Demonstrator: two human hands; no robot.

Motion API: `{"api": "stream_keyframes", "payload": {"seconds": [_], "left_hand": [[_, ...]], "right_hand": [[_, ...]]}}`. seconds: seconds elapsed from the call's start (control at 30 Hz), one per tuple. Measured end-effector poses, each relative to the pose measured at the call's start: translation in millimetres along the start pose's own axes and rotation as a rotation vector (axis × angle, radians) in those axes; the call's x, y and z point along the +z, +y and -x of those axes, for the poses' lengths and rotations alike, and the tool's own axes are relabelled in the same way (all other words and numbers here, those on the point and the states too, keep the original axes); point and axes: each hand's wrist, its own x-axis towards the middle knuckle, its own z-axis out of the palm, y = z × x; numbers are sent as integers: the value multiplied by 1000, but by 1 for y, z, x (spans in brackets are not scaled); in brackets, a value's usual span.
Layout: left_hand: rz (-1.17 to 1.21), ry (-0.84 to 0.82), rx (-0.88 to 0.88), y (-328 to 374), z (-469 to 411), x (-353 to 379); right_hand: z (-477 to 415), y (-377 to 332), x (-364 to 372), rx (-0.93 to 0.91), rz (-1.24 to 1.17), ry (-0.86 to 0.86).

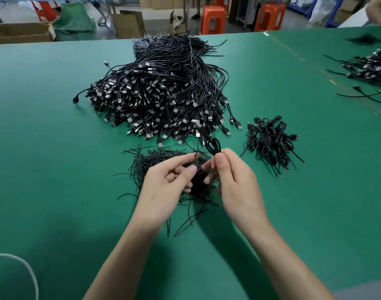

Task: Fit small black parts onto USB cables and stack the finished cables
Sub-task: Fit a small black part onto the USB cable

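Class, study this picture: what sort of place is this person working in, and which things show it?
Probably a factory assembly bench: a big heap of USB cables lies on a green table, a smaller pile of bundled cables beside it, with cardboard boxes and orange stools behind.

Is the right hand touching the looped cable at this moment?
Touching. The head view shows the right hand pinching the lower end of the looped cable between thumb and fingers, with no gap.

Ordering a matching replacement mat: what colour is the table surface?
Green table surface, plain with no pattern; the head view shows it.
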Motion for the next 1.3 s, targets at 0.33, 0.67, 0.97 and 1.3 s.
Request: {"api": "stream_keyframes", "payload": {"seconds": [0.33,0.67,0.97,1.3], "left_hand": [[48,-123,41,7,7,7],[107,-298,111,6,1,-4],[89,-194,188,3,-8,-4],[-60,-287,217,-4,-3,0]], "right_hand": [[7,1,-4,-86,376,-78],[10,-4,-10,168,-292,-260],[15,-7,-20,227,-384,-477],[12,0,-30,332,-416,-584]]}}
